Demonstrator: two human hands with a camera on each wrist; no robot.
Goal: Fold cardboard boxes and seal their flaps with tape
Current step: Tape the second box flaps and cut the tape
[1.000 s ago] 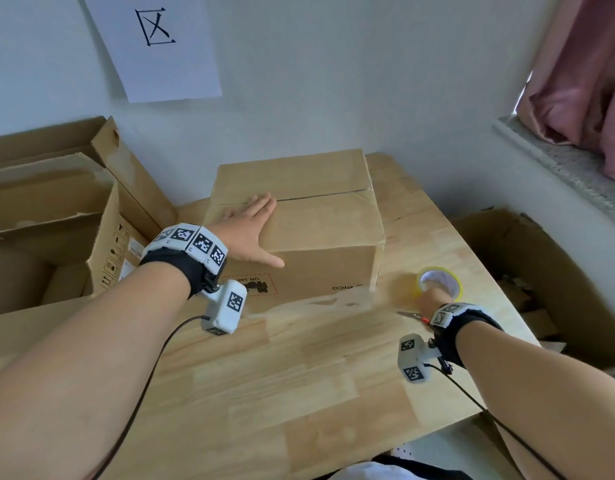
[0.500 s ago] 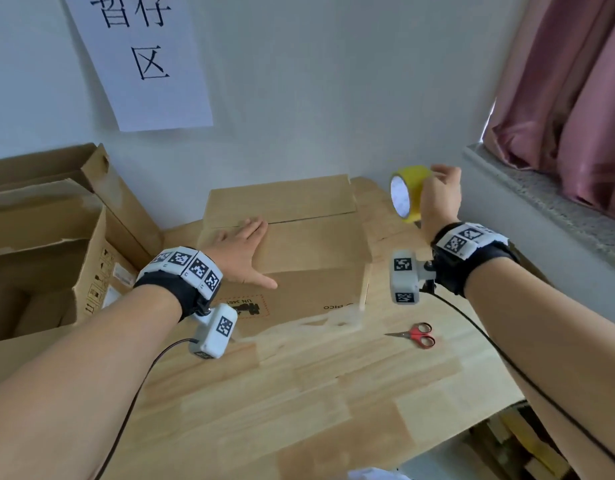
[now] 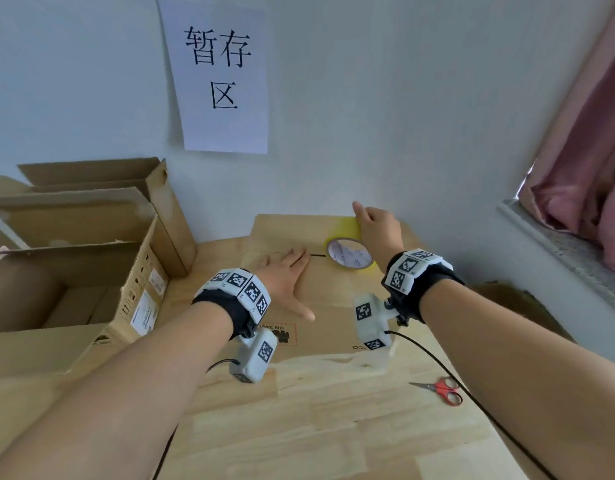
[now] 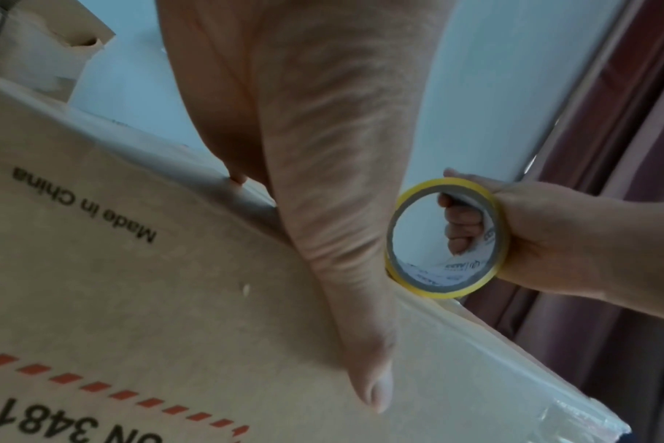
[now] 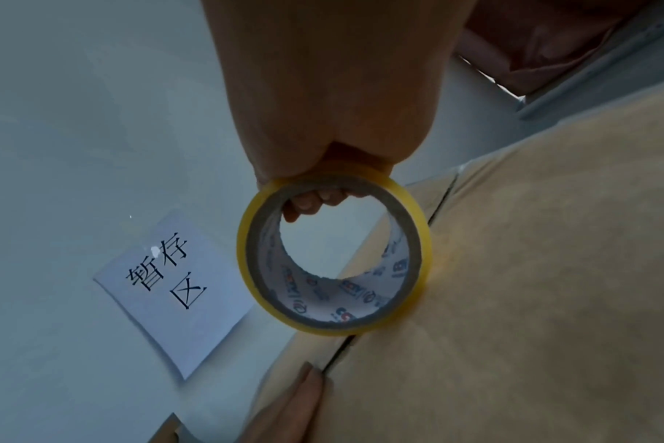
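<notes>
The cardboard box (image 3: 319, 289) stands on the table (image 3: 333, 427), flaps closed. I keep my left hand (image 3: 285, 282) flat on the seam, fingers straight. My right hand (image 3: 377, 233) grips the tape roll (image 3: 349, 256) on the box top; I should start the strip over the seam (the free tape end I cannot see).

The paper sign (image 3: 226, 77) on the wall reads "暂存区". The cardboard box (image 4: 133, 299) is printed "Made in China" and "UN 3481".
</notes>
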